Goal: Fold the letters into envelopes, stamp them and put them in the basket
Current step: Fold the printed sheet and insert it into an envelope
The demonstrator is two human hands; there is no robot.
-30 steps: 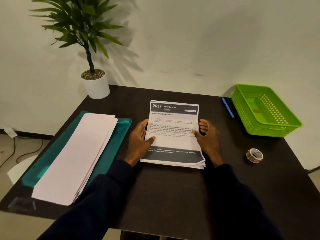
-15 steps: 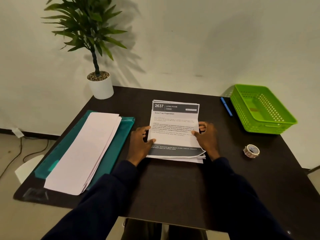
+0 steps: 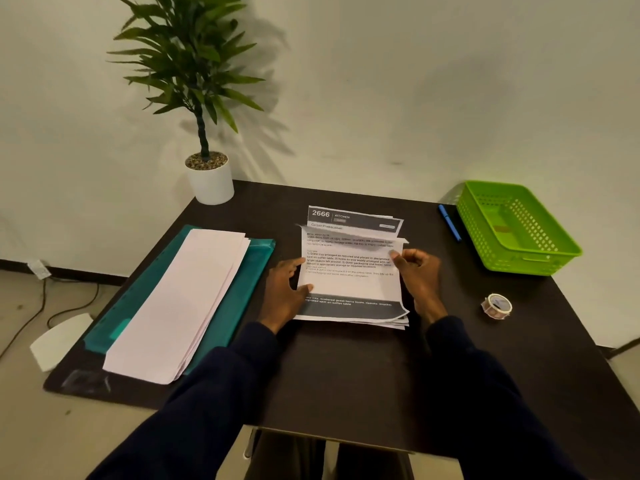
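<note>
Paper lay under both of your hands: a stack of printed letters (image 3: 349,289) at the centre of the dark desk (image 3: 346,368). Your left hand (image 3: 285,292) rested palm down at the stack's 9 o'clock edge, thumb pressed onto the top sheet near its lower left corner, fingers spread flat along the margin. Your right hand (image 3: 417,271) sat at the 3 o'clock edge with its fingers curled in, pinching the top sheet's right margin between thumb and fingertips. That top sheet was bent toward you at its far end, so the header of the sheet beneath, reading 2666 KITCHEN, showed at 12 o'clock. Both forearms came in from 6 o'clock in dark sleeves (image 3: 221,386), elbows wide, wrists angled inward toward the stack.

A pile of long white envelopes (image 3: 180,303) lay on a teal folder (image 3: 242,289) at 9 o'clock, well apart from the letters. At 2 o'clock stood the green basket (image 3: 540,261), with a blue pen (image 3: 449,227) just beside its left wall. A roll of stamps (image 3: 496,305) sat at 3 o'clock, near your right hand but not touching it. A potted plant (image 3: 207,181) stood at 11 o'clock against the wall.
</note>
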